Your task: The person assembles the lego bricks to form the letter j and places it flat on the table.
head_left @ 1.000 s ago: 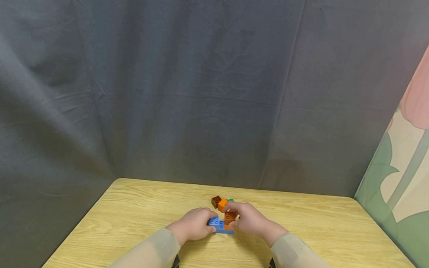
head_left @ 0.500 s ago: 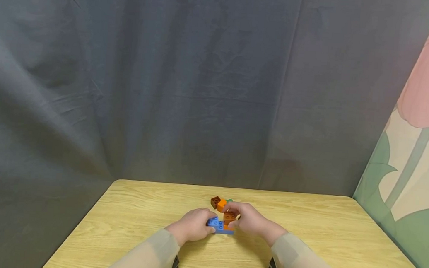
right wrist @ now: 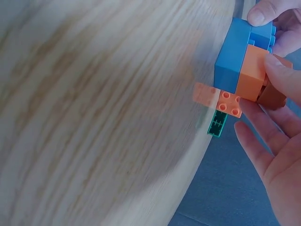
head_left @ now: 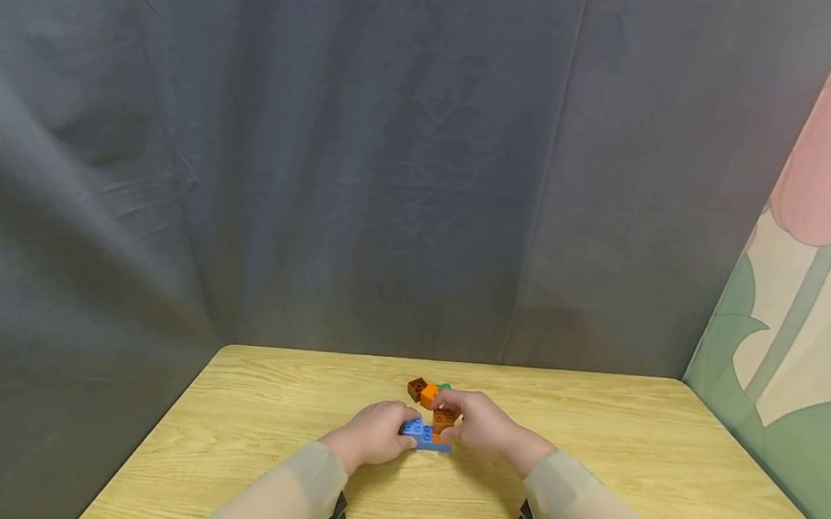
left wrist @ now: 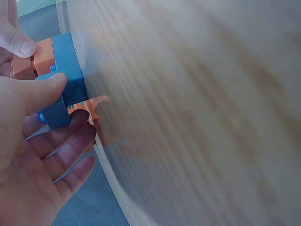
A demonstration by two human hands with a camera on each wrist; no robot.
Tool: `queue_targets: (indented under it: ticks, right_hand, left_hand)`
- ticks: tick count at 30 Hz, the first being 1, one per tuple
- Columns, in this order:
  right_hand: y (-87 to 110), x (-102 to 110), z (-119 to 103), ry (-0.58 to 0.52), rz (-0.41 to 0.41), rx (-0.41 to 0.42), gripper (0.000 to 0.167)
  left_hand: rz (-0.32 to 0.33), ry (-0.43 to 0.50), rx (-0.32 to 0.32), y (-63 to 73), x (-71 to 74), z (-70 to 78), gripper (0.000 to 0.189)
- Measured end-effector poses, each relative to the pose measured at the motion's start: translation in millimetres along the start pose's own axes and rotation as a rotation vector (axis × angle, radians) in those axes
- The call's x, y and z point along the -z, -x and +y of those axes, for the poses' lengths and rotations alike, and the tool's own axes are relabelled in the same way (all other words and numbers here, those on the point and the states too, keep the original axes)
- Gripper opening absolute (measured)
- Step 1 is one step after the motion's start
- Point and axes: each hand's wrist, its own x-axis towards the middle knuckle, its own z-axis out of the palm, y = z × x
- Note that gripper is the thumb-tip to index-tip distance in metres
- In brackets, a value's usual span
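Note:
A small stack of toy building bricks stands on the table between both hands. Its base is a long blue brick (right wrist: 231, 56), with a smaller blue brick (head_left: 413, 426) on the left part and an orange brick (right wrist: 252, 70) on the right. A brown brick (head_left: 444, 420) sits over the orange one, slightly tilted in the right wrist view. My left hand (head_left: 374, 433) grips the blue bricks at the left end, thumb in front. With thumb and fingers my right hand (head_left: 479, 425) pinches the brown brick; its thumb also lies by the orange brick.
Just behind the stack lie a loose dark brown brick (head_left: 417, 388), an orange brick (head_left: 429, 395) and a green brick (right wrist: 217, 123). The wooden table (head_left: 268, 394) ends at a dark grey curtain (head_left: 390, 209) behind. A wall with a painted tulip (head_left: 826, 176) borders the right side.
Both hands keep their holds on the stack with hardly any movement. The head view shifts only slightly.

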Motion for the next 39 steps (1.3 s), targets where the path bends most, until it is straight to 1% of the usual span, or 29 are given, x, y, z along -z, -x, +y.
queue_targets:
  ticks: [7,13,16,27,32,39]
  right_hand:
    - [0.7,0.8,-1.0,0.029,0.010,0.028,0.037]
    - [4.1,-1.6,0.9,0.077,0.029,0.065,0.037]
    - [5.9,-2.6,1.4,0.089,0.032,0.065,0.038]
    - [5.5,-3.5,2.3,0.031,0.029,0.031,0.036]
    - [5.4,-3.5,1.7,0.025,0.026,0.008,0.036]
    - [5.1,-3.4,1.5,0.002,0.024,0.027,0.036]
  left_hand:
    - [0.017,-0.009,0.000,1.1,-1.4,1.3,0.042]
    - [0.020,-0.012,-0.005,1.1,-1.0,2.8,0.041]
    - [0.019,-0.013,-0.007,1.4,-1.0,3.1,0.041]
    - [0.010,-0.003,0.002,-0.2,-4.3,-1.1,0.042]
    - [0.006,-0.003,0.000,-0.8,-4.2,-1.5,0.042]
    - [0.002,0.003,-0.003,-1.2,-4.7,-1.5,0.042]
